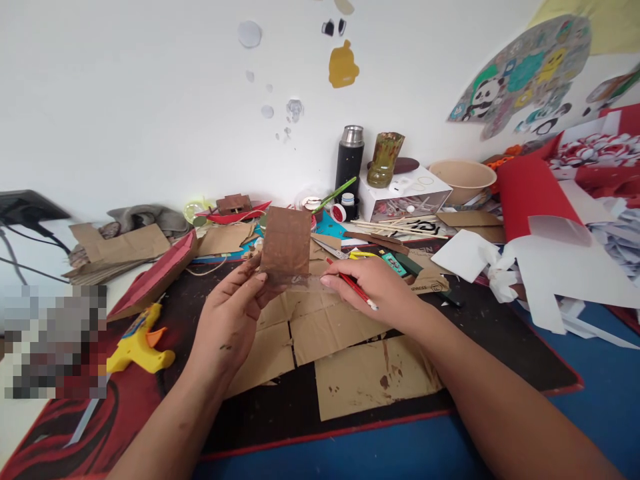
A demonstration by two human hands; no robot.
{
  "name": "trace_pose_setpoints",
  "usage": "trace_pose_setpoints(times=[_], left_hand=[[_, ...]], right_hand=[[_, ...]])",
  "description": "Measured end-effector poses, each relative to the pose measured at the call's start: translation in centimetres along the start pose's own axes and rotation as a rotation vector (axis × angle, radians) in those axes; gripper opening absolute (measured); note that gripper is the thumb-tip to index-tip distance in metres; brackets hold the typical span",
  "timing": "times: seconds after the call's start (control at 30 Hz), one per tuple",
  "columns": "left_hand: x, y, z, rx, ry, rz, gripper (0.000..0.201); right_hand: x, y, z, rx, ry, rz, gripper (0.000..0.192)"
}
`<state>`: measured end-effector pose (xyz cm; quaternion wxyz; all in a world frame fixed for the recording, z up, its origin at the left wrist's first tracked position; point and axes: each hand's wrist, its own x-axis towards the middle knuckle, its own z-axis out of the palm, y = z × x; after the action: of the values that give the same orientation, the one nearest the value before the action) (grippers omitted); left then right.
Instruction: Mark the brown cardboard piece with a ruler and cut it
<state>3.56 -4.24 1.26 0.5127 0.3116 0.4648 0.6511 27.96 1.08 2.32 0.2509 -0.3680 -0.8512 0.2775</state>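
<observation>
My left hand [227,317] is closed on the lower left edge of a brown-painted cardboard piece [287,240], held upright above the table. Along its bottom edge lies a strip of clear plastic [300,283]. My right hand [377,288] grips a slim red pencil [356,287], its white end pointing down toward me. The thumb and fingers of that hand also reach the plastic's right end; whether they pinch it I cannot tell. Brown stains mark my left fingertips. Under both hands are cardboard sheets [333,330], and a paint-spotted one [370,380] lies nearer to me.
A yellow glue gun [143,343] lies at left beside a red-lined cardboard boat shape [157,277]. Scissors [333,249] rest behind my hands. A black flask [349,157], a white box [400,193] and a beige bowl [463,181] stand by the wall. White paper scraps [545,273] crowd the right.
</observation>
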Motion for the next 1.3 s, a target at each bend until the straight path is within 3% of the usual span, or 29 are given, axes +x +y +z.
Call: trace_pose_setpoints(times=[0.37,1.3], left_hand=[[-0.02,0.03,-0.28,0.008,0.002,-0.029,0.046],[-0.06,-0.10,-0.20,0.044,-0.011,-0.018,0.042]], right_hand=[[-0.04,0.17,-0.17,-0.010,-0.006,-0.017,0.033],[-0.03,0.07,-0.15,-0.063,-0.034,-0.007,0.038]])
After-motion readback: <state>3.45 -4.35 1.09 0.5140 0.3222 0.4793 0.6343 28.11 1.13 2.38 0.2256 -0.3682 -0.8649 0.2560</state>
